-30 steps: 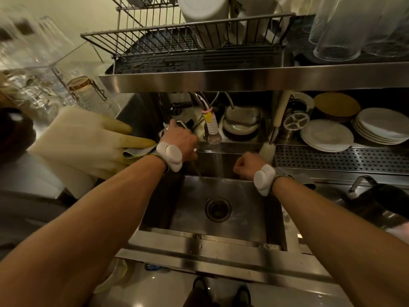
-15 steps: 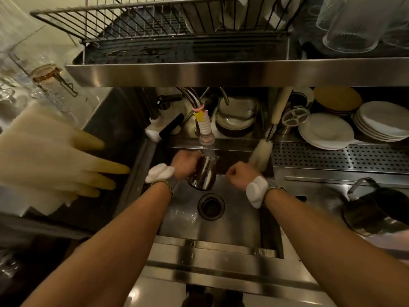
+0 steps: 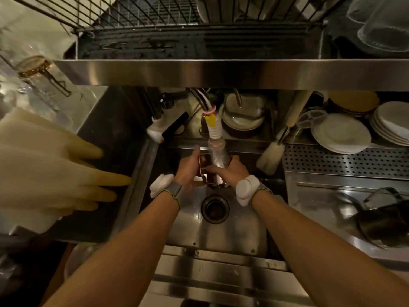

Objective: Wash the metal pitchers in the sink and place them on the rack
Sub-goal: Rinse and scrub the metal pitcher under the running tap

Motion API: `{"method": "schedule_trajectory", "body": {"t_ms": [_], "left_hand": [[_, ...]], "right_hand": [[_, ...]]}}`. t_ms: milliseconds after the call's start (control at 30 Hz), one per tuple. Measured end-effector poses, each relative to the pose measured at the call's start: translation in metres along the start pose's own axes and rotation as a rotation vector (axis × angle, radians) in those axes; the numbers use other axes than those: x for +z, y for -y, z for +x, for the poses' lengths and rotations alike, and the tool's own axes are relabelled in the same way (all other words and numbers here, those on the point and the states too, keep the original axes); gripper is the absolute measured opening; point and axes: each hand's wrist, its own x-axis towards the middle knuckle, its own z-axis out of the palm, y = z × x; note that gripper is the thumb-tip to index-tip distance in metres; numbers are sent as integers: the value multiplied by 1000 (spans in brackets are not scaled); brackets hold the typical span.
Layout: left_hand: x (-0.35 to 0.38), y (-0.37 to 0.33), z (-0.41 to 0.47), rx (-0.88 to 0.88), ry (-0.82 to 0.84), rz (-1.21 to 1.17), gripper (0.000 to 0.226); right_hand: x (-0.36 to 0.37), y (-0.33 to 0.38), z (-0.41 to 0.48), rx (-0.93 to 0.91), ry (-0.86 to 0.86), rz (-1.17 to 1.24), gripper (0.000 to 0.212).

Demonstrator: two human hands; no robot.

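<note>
A small metal pitcher [image 3: 208, 173] is held over the steel sink [image 3: 234, 231], directly under the tap's ribbed hose nozzle [image 3: 215, 131], with water running onto it. My left hand [image 3: 188, 171] grips it at the handle side. My right hand [image 3: 230, 171] wraps around its body from the right. Much of the pitcher is hidden by my fingers. A wire dish rack [image 3: 168, 21] sits on the steel shelf above. A second, larger metal pitcher [image 3: 385, 220] lies on the counter at the right.
Yellow rubber gloves [image 3: 55, 171] hang over the left counter. A bottle brush [image 3: 272, 156] leans behind the sink, beside stacked white plates [image 3: 340, 134] and bowls [image 3: 241, 120]. The drain [image 3: 214, 208] lies below my hands. Glassware [image 3: 382, 23] stands at the upper right.
My left hand came down from the tap area with the pitcher to the water stream. My right hand moved in and took hold of its body. The camera tilted downward.
</note>
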Motion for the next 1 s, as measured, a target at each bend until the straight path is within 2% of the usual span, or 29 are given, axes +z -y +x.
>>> {"method": "schedule_trajectory", "body": {"t_ms": [100, 167, 300, 433, 600, 767, 900, 1000], "left_hand": [[-16, 7, 9, -4, -24, -16, 51], [-20, 12, 9, -14, -26, 64, 48], [-25, 20, 9, 16, 57, 227, 38], [-29, 22, 14, 16, 102, 245, 44], [-13, 27, 21, -28, 195, 286, 57], [8, 33, 21, -24, 202, 306, 40], [16, 33, 20, -91, 174, 294, 35], [18, 36, 26, -61, 166, 169, 35]], "right_hand": [[11, 2, 2, 65, 28, 28, 100], [14, -5, 1, 71, 13, 36, 98], [17, -9, 6, 95, -143, 73, 83], [28, -14, 4, 100, -85, 141, 85], [18, -36, 4, 213, -267, 305, 83], [24, -36, -1, 252, -117, 474, 75], [24, -33, 7, 252, -135, 513, 63], [31, -28, 9, 238, -52, 491, 49]]}}
